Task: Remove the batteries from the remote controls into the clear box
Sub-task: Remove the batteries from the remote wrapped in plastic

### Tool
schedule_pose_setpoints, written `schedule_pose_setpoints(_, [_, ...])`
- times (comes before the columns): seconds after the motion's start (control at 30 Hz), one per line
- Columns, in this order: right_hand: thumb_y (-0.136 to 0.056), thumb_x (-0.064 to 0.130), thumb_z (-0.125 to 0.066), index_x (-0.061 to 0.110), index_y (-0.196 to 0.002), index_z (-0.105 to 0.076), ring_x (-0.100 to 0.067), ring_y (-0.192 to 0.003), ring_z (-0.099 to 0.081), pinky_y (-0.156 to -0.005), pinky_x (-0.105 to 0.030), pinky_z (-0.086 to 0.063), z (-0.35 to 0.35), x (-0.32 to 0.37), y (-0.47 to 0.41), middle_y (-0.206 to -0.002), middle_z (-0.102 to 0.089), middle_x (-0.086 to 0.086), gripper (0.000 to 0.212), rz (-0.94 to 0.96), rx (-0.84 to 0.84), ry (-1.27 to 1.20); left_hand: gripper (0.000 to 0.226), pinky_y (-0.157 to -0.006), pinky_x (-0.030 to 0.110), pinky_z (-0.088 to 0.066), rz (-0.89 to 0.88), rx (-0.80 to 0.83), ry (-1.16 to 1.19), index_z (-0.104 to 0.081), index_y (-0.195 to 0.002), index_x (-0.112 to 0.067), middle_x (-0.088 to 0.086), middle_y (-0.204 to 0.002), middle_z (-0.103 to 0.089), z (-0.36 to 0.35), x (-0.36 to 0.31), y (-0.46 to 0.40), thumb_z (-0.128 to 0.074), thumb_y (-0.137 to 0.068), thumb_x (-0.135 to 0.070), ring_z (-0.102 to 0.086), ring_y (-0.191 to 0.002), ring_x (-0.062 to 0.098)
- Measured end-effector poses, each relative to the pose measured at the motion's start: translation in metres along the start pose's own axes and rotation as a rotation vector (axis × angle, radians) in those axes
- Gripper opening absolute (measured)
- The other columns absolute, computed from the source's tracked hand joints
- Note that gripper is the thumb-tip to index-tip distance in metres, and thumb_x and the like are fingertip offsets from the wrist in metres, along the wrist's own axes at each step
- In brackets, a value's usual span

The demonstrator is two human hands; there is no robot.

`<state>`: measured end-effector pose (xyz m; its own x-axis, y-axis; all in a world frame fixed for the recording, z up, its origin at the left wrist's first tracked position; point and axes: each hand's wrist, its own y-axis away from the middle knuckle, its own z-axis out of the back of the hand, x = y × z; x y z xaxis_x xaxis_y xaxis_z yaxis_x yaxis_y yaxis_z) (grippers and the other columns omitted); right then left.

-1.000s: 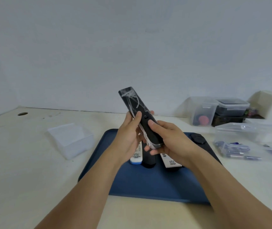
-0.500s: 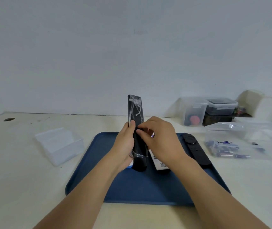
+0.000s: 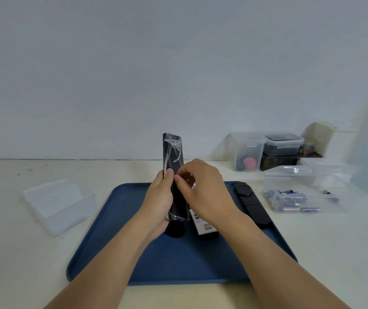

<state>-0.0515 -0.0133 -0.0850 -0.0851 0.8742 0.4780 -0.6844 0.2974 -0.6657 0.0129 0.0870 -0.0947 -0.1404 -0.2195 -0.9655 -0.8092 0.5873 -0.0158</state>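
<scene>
My left hand holds a black remote wrapped in clear plastic film upright over the blue tray. My right hand pinches at the remote's middle, and a small dark piece with a purple glint, perhaps a battery, shows between its fingers. On the tray lie a second black remote at the right, a white-backed remote under my right hand, and a dark remote end below the held one. The clear box at the right holds several batteries.
An empty translucent box sits left of the tray. Stacked storage containers and a clear tub with a red item stand at the back right by the wall. A small battery-like piece lies behind the clear box.
The wrapped remote has turned from a tilt to upright. My right hand moved from its lower end up to its middle, with fingertips pinching there.
</scene>
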Motion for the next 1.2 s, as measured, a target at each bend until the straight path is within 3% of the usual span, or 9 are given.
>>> schedule_pose_setpoints(0.1, [-0.094,0.028,-0.057,0.023,-0.084,-0.057,-0.006,-0.076,-0.051,-0.069,-0.024,-0.043,0.001,-0.001,0.002,-0.084,-0.053,0.011,0.010,-0.076,0.061,-0.065,0.034,-0.094,0.045,-0.058,0.009,0.017,-0.023,-0.071,-0.112,-0.024,0.004,-0.110,-0.077,0.000,0.003,0.000,-0.041,-0.109,-0.040,-0.072,-0.108,0.021])
schedule_pose_setpoints(0.37, [-0.097,0.024,-0.059,0.016,-0.084,-0.056,-0.010,-0.060,-0.054,-0.054,-0.028,-0.049,0.013,0.005,0.000,-0.072,-0.061,-0.004,0.016,-0.244,0.097,-0.526,0.035,-0.067,0.038,-0.063,0.070,0.058,0.107,-0.067,-0.118,-0.013,0.015,-0.104,-0.077,-0.001,-0.006,0.001,-0.042,-0.109,-0.035,-0.076,-0.084,0.025])
schedule_pose_setpoints(0.5, [-0.094,0.021,-0.067,0.014,-0.085,-0.064,-0.013,-0.051,-0.054,-0.045,-0.027,-0.043,0.023,-0.005,-0.011,-0.064,-0.065,-0.003,0.012,-0.513,-0.151,-0.739,0.023,-0.052,0.034,-0.056,0.081,-0.002,0.152,-0.063,-0.114,-0.008,0.015,-0.091,-0.073,0.002,-0.013,-0.001,-0.054,-0.105,-0.028,-0.068,-0.065,0.024])
schedule_pose_setpoints(0.57, [-0.094,0.020,-0.067,0.013,-0.083,-0.067,-0.010,-0.050,-0.052,-0.041,-0.021,-0.040,0.040,-0.025,-0.016,-0.065,-0.063,-0.003,0.013,-0.693,-0.255,-0.659,0.015,-0.052,0.035,-0.056,0.086,-0.010,0.190,-0.059,-0.111,-0.006,0.015,-0.094,-0.074,0.003,-0.015,-0.002,-0.054,-0.104,-0.019,-0.068,-0.065,0.023])
schedule_pose_setpoints(0.7, [-0.093,0.015,-0.069,0.005,-0.079,-0.066,-0.011,-0.045,-0.045,-0.040,-0.020,-0.037,0.060,-0.050,-0.013,-0.063,-0.055,-0.007,0.016,-0.834,-0.136,-0.611,0.016,-0.051,0.033,-0.055,0.084,0.012,0.224,-0.055,-0.114,0.000,0.018,-0.096,-0.073,0.004,-0.016,-0.001,-0.049,-0.100,-0.005,-0.068,-0.064,0.024])
schedule_pose_setpoints(0.83, [-0.092,0.014,-0.069,-0.001,-0.089,-0.068,-0.011,-0.047,-0.048,-0.040,-0.021,-0.038,0.057,-0.042,-0.011,-0.069,-0.060,-0.010,0.016,-0.796,-0.001,-0.770,0.041,-0.052,0.032,-0.056,0.118,0.069,0.262,-0.058,-0.126,0.009,0.016,-0.092,-0.071,0.002,-0.017,0.003,-0.049,-0.100,-0.022,-0.064,-0.064,0.023])
schedule_pose_setpoints(1.0, [-0.091,0.027,-0.068,0.012,-0.123,-0.060,-0.027,-0.103,-0.061,-0.087,-0.035,-0.047,0.051,-0.042,-0.005,-0.118,-0.063,-0.008,0.036,-0.498,-0.213,0.189,0.047,-0.057,0.034,-0.056,0.079,0.095,0.257,-0.062,-0.122,-0.002,0.014,-0.099,-0.071,0.004,-0.018,0.002,-0.043,-0.103,-0.040,-0.062,-0.067,0.024])
schedule_pose_setpoints(1.1, [-0.089,0.019,-0.068,0.020,-0.104,-0.064,-0.005,-0.081,-0.063,-0.073,-0.021,-0.051,0.045,-0.022,-0.006,-0.095,-0.069,0.007,0.016,-0.273,-0.296,-0.039,0.045,-0.055,0.034,-0.056,0.080,0.099,0.277,-0.068,-0.105,-0.001,0.016,-0.095,-0.071,0.002,-0.016,0.001,-0.041,-0.103,-0.037,-0.064,-0.065,0.024])
schedule_pose_setpoints(1.2, [-0.082,0.009,-0.069,0.020,-0.087,-0.063,-0.002,-0.072,-0.063,-0.057,-0.011,-0.047,0.034,0.001,-0.002,-0.079,-0.068,0.009,0.014,-0.150,-0.136,-0.258,0.043,-0.058,0.034,-0.056,0.063,0.073,0.218,-0.070,-0.096,-0.003,0.015,-0.081,-0.071,0.002,-0.013,0.000,-0.041,-0.101,-0.034,-0.065,-0.062,0.025])
